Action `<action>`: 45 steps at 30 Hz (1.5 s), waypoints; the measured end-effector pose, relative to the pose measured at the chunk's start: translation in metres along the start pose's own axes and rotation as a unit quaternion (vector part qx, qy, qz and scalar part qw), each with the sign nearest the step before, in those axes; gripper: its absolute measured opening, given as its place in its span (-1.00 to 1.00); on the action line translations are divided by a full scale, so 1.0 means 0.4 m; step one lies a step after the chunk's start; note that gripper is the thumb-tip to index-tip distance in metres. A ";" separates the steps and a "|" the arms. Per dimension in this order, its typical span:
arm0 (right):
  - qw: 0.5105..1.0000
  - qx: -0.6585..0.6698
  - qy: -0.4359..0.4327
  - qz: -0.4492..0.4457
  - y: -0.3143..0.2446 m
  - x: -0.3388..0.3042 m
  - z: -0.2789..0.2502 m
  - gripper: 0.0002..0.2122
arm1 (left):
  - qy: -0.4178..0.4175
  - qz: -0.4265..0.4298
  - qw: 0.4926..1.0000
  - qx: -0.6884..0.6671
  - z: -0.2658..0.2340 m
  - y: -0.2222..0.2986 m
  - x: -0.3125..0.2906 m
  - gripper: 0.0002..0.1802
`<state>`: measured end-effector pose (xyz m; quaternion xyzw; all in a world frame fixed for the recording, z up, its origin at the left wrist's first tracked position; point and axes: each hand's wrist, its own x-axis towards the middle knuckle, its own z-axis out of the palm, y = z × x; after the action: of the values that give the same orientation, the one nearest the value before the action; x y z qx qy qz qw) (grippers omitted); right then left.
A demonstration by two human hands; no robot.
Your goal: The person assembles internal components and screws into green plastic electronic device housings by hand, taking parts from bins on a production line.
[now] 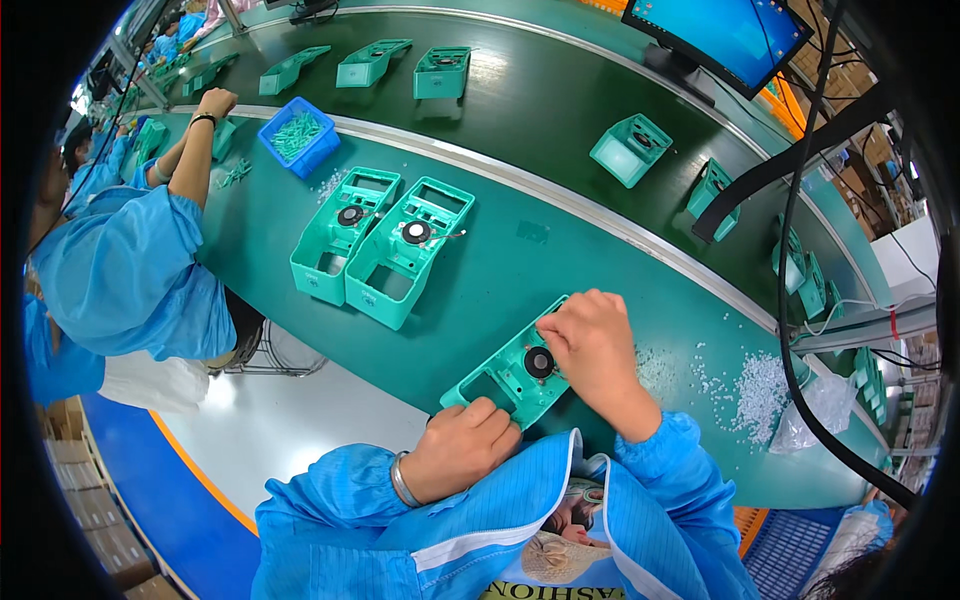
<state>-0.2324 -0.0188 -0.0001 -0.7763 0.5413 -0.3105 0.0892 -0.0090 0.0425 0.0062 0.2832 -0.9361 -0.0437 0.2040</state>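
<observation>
A green plastic housing [511, 378] lies at a slant on the bench in front of me, with a round black speaker [539, 362] inside it. Its near left end is held by my left hand [462, 450], whose fingers curl over the rim. My right hand [592, 350] is over the far right part of the housing, fingers pinched together. Whatever is between those fingertips is hidden. Farther off to the left, two similar green housings [322, 270] [379, 308] stand side by side, each fitted with a speaker and short wires.
Small whitish pieces [760, 395] are strewn at the right, beside a clear plastic bag [815, 412]. A blue bin [300, 138] holds green parts. More housings ride on the dark conveyor [540, 100]. A co-worker's arm [190, 165] reaches in at left. A black cable [790, 250] hangs at right.
</observation>
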 end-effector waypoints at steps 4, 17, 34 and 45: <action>0.994 -0.098 0.009 -0.053 -0.034 -0.014 -0.007 -0.90 | 0.008 0.017 0.999 -0.026 0.004 -0.012 0.007 -0.86; 0.994 -0.066 0.046 0.074 0.024 -0.118 -0.124 -0.63 | 0.005 0.012 1.000 -0.010 0.005 -0.014 0.033 -0.79; 0.961 -0.096 0.077 0.247 0.291 -0.310 -0.282 -0.92 | -0.014 0.004 1.000 -0.015 0.000 -0.013 0.067 -0.81; 0.965 -0.137 0.067 0.214 0.278 -0.317 -0.289 -0.93 | -0.013 0.007 1.000 -0.025 -0.001 -0.016 0.070 -0.82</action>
<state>-0.4147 0.0734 -0.0103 -0.6245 0.7369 -0.2587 0.0099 -0.0269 0.0217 0.0153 0.2710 -0.9392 -0.0689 0.1991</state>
